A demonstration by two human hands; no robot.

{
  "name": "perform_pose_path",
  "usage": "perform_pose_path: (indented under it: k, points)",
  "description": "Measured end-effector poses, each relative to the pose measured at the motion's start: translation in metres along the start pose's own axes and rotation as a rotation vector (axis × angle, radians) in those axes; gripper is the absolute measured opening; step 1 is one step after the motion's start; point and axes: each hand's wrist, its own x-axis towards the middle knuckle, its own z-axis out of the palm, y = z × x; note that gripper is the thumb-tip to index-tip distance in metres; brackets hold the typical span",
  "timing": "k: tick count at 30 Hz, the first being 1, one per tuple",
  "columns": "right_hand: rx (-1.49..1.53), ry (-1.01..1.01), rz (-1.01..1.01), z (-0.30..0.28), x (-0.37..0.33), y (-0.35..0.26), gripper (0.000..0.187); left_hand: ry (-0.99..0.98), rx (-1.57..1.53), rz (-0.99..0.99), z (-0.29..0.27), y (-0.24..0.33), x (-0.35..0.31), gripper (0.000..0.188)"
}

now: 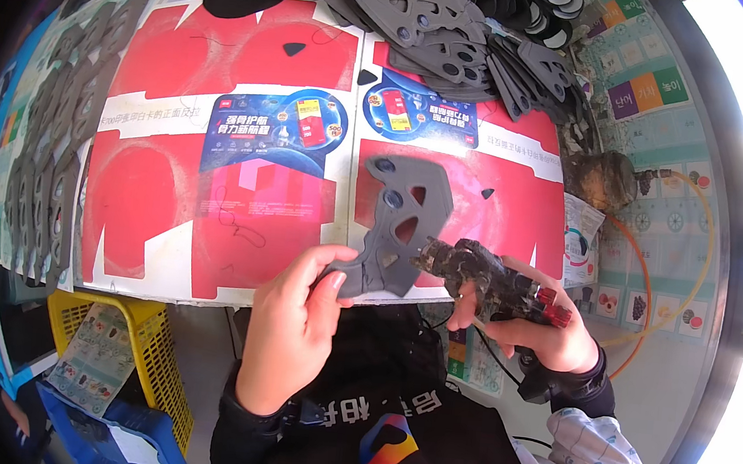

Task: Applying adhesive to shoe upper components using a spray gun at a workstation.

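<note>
My left hand [295,328] pinches the lower end of a flat dark grey cut-out piece [433,198] between thumb and fingers. The piece has several holes and a few shiny round spots, and is held up above the table's near edge. In my right hand [563,335] is a grimy spray gun [496,284] with red knobs at its rear, gripped with the fingers wrapped round it. Its nozzle points left, close beside or touching the piece's right edge; I cannot tell which. Small black scraps [293,48] lie on the red printed cardboard [162,42] covering the table.
Overlapping grey pieces [411,8] are heaped at the table's far side. More grey pieces [59,130] lie in rows at the left. A yellow hose [708,247] and an orange hose [647,276] curve at the right. Below left stand a yellow basket [158,359] and a blue crate [151,430].
</note>
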Motion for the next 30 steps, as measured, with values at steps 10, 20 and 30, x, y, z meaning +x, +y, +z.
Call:
perform_pose_path:
  k: [10, 20, 30]
  points:
    - [-0.122, -0.057, 0.139, 0.014, 0.013, 0.003, 0.036, 0.261, 0.958, 0.494, -0.005, -0.039, 0.019, 0.02]
    - [-0.115, -0.085, 0.223, 0.023, 0.033, 0.01, 0.04, 0.325, 0.968, 0.549, -0.005, -0.052, 0.022, 0.022]
    - [-0.06, -0.113, 0.225, 0.026, 0.042, 0.015, 0.05, 0.313, 0.958, 0.536, -0.007, -0.051, 0.022, 0.021]
